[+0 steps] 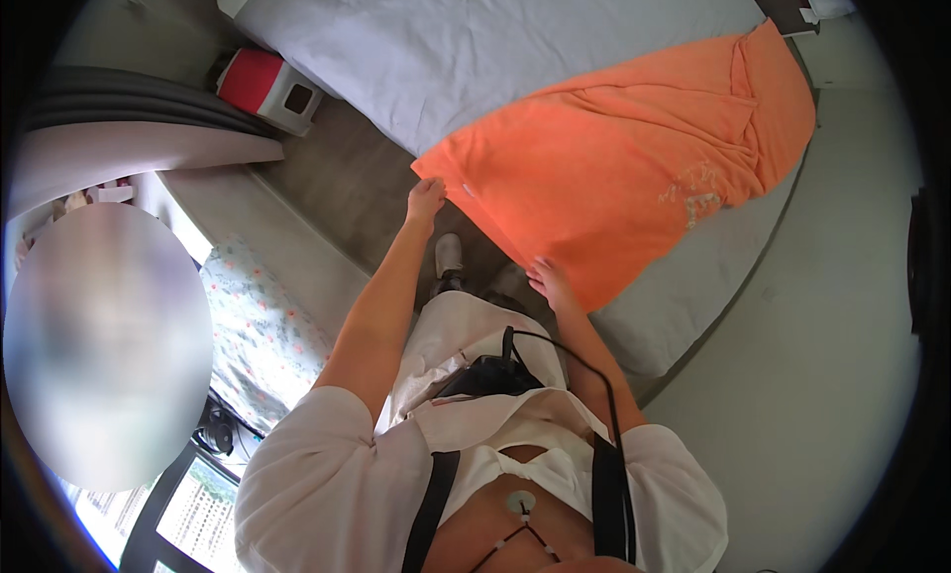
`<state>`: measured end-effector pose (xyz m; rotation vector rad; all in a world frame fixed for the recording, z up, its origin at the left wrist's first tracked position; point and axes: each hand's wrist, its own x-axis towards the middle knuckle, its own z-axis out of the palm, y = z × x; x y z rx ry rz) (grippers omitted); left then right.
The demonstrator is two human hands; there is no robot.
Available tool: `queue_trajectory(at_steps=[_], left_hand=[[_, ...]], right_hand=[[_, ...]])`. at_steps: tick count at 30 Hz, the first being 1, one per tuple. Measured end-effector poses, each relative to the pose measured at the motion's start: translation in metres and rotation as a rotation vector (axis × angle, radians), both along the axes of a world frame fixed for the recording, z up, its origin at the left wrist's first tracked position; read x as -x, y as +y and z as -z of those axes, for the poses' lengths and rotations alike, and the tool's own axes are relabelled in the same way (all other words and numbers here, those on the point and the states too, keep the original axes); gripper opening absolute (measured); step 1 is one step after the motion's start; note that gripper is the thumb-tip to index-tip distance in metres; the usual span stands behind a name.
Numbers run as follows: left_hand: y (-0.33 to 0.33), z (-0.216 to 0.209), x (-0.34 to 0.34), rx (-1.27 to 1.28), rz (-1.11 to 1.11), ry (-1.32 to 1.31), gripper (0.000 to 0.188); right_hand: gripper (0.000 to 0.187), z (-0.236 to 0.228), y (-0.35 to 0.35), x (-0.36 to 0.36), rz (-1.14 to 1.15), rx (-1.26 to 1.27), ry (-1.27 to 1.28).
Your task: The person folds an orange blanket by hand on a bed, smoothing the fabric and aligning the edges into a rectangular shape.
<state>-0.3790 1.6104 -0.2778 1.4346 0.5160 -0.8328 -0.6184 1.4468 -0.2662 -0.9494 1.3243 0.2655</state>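
A large orange towel (pixel 584 167) with pale embroidery lies spread over the side of the bed, its far right end folded and wrinkled. My left hand (pixel 426 199) is closed at the towel's near left corner. Farther right along the same edge, my right hand (pixel 555 281) pinches the cloth, partly hiding its own fingertips. Between both hands the edge runs fairly straight over the gap beside the bed. Grey-white sheeting (pixel 396 48) covers the bed beneath the towel.
A red and white box (pixel 267 90) with a dark opening stands on the floor beyond the bed's left side. Grey curtains (pixel 149 103) hang at the left, above a ledge with a floral cloth (pixel 260 325). A black cable (pixel 604 395) crosses my right forearm. A wall is at right.
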Motion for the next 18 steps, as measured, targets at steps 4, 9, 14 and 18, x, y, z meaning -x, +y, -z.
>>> queue_trajectory(at_steps=[4,9,14,18], left_hand=[[-0.034,0.031,-0.007,-0.062,0.065,-0.041,0.037],[-0.058,0.074,-0.030,-0.068,-0.016,-0.075,0.038],[-0.096,0.021,-0.033,-0.144,0.064,0.201,0.037],[-0.127,-0.017,-0.008,0.176,0.069,0.162,0.037]], right_hand=[[0.022,0.032,-0.014,0.068,0.218,-0.130,0.006],[0.017,0.041,0.004,0.085,0.433,-0.412,-0.022],[0.034,0.021,0.020,0.054,0.657,-0.530,-0.263],[0.058,0.020,0.017,0.011,0.700,-0.749,-0.544]])
